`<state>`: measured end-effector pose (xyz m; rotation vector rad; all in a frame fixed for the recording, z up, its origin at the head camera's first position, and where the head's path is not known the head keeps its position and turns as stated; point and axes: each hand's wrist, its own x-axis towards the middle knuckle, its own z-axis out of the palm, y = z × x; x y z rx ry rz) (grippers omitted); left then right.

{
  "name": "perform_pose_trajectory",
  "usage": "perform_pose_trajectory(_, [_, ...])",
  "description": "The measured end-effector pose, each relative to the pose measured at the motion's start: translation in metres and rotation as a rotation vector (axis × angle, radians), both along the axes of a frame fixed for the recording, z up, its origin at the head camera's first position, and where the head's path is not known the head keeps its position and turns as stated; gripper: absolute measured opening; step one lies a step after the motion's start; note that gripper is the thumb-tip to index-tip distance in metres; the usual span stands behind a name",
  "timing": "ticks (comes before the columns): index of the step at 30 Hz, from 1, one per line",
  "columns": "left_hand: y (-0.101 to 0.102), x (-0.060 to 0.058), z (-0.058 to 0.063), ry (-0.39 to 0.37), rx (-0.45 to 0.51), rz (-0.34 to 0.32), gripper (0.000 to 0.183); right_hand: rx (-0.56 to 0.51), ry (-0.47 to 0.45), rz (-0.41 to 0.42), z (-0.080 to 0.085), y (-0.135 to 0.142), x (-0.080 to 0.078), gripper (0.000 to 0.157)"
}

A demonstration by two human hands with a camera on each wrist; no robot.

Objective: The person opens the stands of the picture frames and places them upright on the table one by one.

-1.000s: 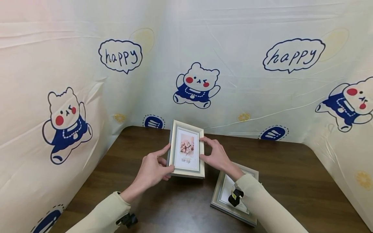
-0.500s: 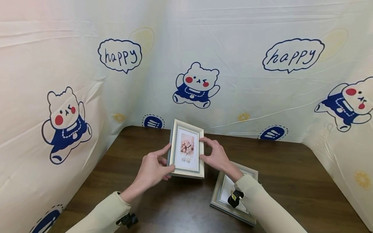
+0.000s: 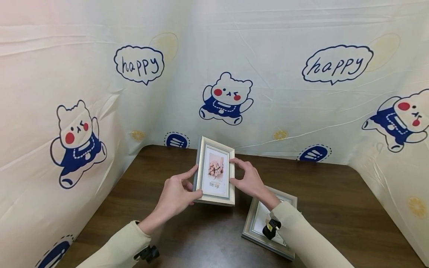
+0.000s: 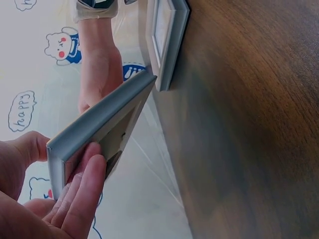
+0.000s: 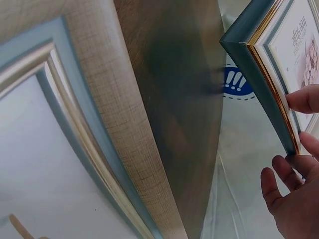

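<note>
My left hand (image 3: pixel 175 193) grips a silver-edged picture frame (image 3: pixel 216 171) by its lower left corner, thumb on the front rim. In the left wrist view its fingers (image 4: pixel 84 194) lie against the back of that frame (image 4: pixel 99 119). On the opposite side my right hand (image 3: pixel 249 178) holds the right edge between thumb and index finger. The frame is tilted, its front with a pink flower print facing up towards me. A second picture frame (image 3: pixel 249 227) lies face up on the table below my right forearm, which hides part of it.
The dark wooden table (image 3: pixel 201 238) has rounded far corners. A white printed curtain (image 3: pixel 268 111) surrounds it at the back and both sides. Small black cameras (image 3: pixel 146 254) sit on the wrists of the light sleeves (image 3: pixel 117 245).
The held picture frame has shifted very slightly up and right. Both hands keep their hold, and the frame on the table stays in place.
</note>
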<state>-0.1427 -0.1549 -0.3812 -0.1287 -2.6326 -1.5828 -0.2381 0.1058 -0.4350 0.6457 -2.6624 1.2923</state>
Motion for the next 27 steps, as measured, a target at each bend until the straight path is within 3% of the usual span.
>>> perform_pose_trajectory(27, [0.0053,0.0041,0.0018,0.009,0.08,-0.017,0.087,-0.049,-0.028,0.001,-0.0024,-0.0017,0.0006,0.063])
